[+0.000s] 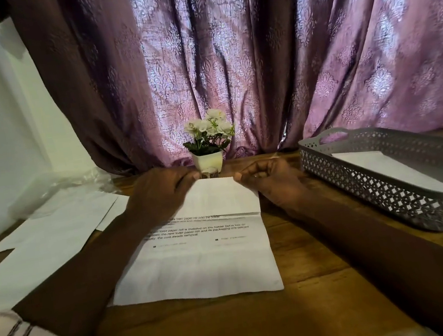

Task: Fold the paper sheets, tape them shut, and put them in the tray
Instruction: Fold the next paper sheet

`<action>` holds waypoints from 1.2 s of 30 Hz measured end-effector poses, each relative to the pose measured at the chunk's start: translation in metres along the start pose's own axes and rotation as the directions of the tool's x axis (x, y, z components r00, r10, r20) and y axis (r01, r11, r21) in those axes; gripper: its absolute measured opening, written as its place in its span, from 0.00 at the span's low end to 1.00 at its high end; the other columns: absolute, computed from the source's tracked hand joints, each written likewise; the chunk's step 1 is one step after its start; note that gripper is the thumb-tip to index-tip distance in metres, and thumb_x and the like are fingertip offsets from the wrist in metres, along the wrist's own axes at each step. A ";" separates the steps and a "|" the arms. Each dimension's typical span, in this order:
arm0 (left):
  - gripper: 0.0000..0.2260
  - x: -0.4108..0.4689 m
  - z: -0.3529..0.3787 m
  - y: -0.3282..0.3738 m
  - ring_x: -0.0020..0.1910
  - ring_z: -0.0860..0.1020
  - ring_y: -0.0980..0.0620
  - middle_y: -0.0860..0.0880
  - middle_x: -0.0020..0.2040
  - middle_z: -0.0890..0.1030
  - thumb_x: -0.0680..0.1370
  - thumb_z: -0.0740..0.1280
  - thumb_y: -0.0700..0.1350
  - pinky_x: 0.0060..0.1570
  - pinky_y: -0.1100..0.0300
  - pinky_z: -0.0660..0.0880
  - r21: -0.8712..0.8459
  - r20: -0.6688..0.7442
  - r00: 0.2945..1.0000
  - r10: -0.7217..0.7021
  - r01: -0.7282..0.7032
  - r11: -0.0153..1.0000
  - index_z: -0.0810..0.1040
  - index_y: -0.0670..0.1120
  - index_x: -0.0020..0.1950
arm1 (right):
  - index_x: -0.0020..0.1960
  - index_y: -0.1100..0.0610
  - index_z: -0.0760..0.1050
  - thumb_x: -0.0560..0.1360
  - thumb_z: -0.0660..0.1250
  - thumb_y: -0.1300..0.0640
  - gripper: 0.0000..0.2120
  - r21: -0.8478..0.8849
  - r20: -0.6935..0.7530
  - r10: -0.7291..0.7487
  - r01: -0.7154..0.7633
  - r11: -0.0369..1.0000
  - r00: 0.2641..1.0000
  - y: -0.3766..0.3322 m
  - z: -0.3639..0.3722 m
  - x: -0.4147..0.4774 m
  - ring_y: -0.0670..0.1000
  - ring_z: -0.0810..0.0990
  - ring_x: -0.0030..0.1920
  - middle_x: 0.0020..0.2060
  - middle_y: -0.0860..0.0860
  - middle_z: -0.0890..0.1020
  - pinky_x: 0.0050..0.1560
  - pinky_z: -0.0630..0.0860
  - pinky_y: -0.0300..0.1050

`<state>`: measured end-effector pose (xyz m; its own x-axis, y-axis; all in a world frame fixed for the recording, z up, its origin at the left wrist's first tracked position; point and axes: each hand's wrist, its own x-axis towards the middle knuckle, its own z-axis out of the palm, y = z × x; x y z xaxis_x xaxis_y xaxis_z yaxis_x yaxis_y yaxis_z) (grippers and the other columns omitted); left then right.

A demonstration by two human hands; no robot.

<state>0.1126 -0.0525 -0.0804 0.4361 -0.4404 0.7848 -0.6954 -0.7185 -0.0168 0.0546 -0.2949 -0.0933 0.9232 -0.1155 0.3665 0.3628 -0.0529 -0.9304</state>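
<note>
purple curtain (228,54) fills back. wood table (328,280), grey tray (386,191) right holding folded sheet (389,168). loose sheets (41,242) left. printed paper (204,260) centre, far flap folded over, left hand (159,195) and right hand (270,181) pinching its corners. flower pot (208,152) just behind.

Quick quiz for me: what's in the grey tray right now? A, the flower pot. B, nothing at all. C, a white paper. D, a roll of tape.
C: a white paper lies flat inside the grey tray, while the flower pot stands on the table by the curtain, and no tape shows in the tray.
</note>
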 end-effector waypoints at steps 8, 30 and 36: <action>0.20 0.002 -0.002 -0.010 0.34 0.81 0.38 0.43 0.33 0.81 0.82 0.60 0.59 0.31 0.53 0.70 0.131 -0.158 0.985 -0.074 0.095 0.987 0.74 0.47 0.38 | 0.58 0.68 0.79 0.78 0.71 0.67 0.09 0.054 0.086 0.081 -0.085 0.995 0.993 0.003 -0.003 0.001 0.49 0.88 0.41 0.44 0.55 0.88 0.37 0.82 0.39; 0.24 0.001 0.001 0.020 0.63 0.72 0.54 0.55 0.62 0.74 0.74 0.66 0.70 0.60 0.58 0.63 -0.078 0.230 0.950 0.210 -0.197 0.977 0.74 0.56 0.61 | 0.63 0.63 0.78 0.73 0.67 0.80 0.22 0.413 -0.024 0.193 -0.166 0.895 0.981 0.001 -0.006 0.012 0.56 0.88 0.45 0.50 0.59 0.88 0.41 0.85 0.47; 0.34 0.002 0.004 0.018 0.71 0.71 0.48 0.51 0.73 0.73 0.74 0.72 0.59 0.70 0.48 0.64 -0.067 0.324 0.943 0.073 -0.054 0.996 0.62 0.57 0.76 | 0.50 0.62 0.81 0.76 0.68 0.73 0.09 0.356 -0.002 0.163 -0.152 0.922 0.987 0.001 -0.001 0.007 0.55 0.88 0.44 0.44 0.56 0.88 0.38 0.83 0.42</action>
<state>0.1036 -0.0689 -0.0814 0.5456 -0.6426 0.5379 -0.7549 -0.6556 -0.0175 0.0611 -0.2968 -0.0912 0.9699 -0.1244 0.2095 0.2392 0.3217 -0.9161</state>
